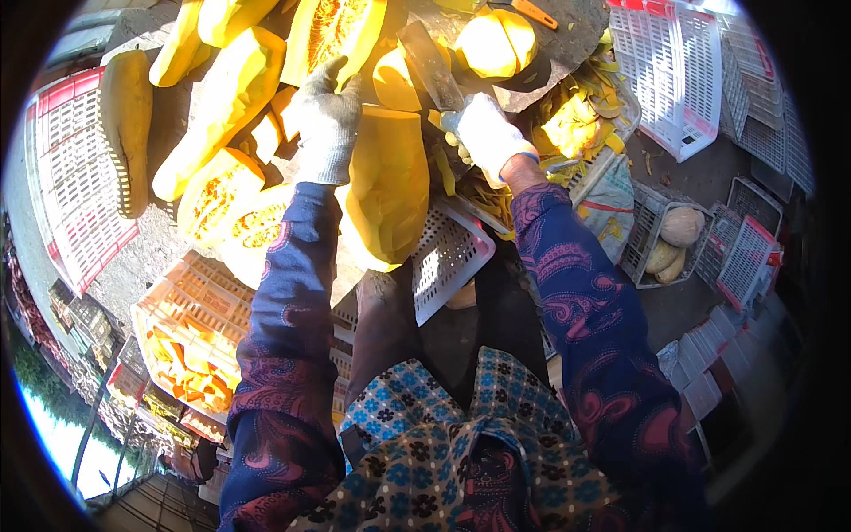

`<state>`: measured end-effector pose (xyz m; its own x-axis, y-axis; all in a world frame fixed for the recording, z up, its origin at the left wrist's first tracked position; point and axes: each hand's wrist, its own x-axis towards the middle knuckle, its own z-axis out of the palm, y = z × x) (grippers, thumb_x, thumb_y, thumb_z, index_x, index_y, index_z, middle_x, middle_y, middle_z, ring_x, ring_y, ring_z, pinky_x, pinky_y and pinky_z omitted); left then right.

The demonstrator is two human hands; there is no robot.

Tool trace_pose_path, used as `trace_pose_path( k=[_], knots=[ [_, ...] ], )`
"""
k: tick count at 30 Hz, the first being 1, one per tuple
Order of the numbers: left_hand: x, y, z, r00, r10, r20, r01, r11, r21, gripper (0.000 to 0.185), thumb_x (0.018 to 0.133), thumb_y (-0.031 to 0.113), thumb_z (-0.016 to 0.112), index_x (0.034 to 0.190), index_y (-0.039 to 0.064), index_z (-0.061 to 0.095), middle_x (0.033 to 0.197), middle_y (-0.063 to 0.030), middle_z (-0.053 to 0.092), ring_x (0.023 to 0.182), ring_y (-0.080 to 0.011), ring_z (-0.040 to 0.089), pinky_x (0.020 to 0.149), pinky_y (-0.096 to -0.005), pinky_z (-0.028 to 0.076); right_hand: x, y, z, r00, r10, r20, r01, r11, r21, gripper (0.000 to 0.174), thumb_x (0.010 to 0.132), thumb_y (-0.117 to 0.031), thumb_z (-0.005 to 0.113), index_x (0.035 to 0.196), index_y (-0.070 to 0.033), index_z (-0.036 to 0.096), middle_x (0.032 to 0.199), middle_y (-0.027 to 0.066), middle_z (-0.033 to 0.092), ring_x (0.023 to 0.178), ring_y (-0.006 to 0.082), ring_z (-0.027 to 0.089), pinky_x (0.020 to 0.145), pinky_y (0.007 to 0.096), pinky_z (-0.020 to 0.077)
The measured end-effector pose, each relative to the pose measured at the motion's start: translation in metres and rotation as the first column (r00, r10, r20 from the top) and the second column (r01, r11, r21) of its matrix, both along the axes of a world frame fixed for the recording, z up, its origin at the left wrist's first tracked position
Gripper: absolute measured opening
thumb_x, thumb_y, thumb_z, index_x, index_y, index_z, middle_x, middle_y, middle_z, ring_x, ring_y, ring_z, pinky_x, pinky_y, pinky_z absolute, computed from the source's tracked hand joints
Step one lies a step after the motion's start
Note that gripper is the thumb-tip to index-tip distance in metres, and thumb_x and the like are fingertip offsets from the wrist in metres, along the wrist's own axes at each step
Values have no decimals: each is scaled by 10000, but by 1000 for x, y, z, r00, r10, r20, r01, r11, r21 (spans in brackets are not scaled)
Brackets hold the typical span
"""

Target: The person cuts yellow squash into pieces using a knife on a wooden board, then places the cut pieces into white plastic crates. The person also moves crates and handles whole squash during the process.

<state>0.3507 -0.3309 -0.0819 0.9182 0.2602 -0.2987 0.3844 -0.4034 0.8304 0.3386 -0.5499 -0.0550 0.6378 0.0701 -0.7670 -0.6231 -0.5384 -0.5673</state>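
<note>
My right hand (488,136), in a pale work glove, grips a broad-bladed knife (431,66) whose blade points up and to the left. A small cut pumpkin piece (397,80) lies beside the blade. My left hand (327,126), also gloved, has its thumb and forefinger apart. It overlaps the lower end of a halved pumpkin (332,33) with seeds showing; contact is unclear. Just right of that hand, a large peeled pumpkin section (387,193) stands with its flat cut face toward the far side. A rounded peeled piece (495,43) with a cut across it lies beyond the knife.
More peeled pumpkins (226,113) and seeded halves (219,193) lie leftward, near an unpeeled one (126,133). An orange-handled tool (535,12) lies at the far edge. Peelings (578,126) heap at right. Crates stand around, including one of orange chunks (189,299) and a white one (665,73).
</note>
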Motion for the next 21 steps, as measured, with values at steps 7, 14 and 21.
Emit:
trace_pose_path(
  k=[7, 14, 21],
  knots=[
    [-93, 37, 1, 963, -128, -236, 24, 916, -400, 686, 846, 230, 799, 1376, -59, 475, 1250, -174, 628, 1113, -213, 607, 953, -321, 491, -89, -11, -18, 785, -554, -278, 616, 749, 244, 232, 905, -162, 698, 1074, -9, 659, 964, 62, 706, 636, 163, 623, 595, 319, 558],
    [-85, 36, 0, 921, -206, -331, -28, 812, -583, 781, 787, 240, 844, 1386, -50, 438, 1230, -150, 622, 1103, -202, 600, 958, -323, 493, -128, 7, -29, 697, -568, -437, 713, 612, 343, 381, 942, -233, 653, 1270, -49, 594, 1076, 69, 622, 730, 186, 606, 615, 379, 605],
    [-119, 16, 30, 845, -114, -523, -338, 645, -686, 683, 824, 293, 788, 1353, -25, 495, 1214, -108, 639, 1083, -205, 611, 988, -304, 461, -115, -16, -12, 829, -383, -408, 449, 890, 78, 417, 842, -326, 791, 1133, -42, 697, 919, -10, 685, 690, 100, 613, 583, 281, 503]
  ],
)
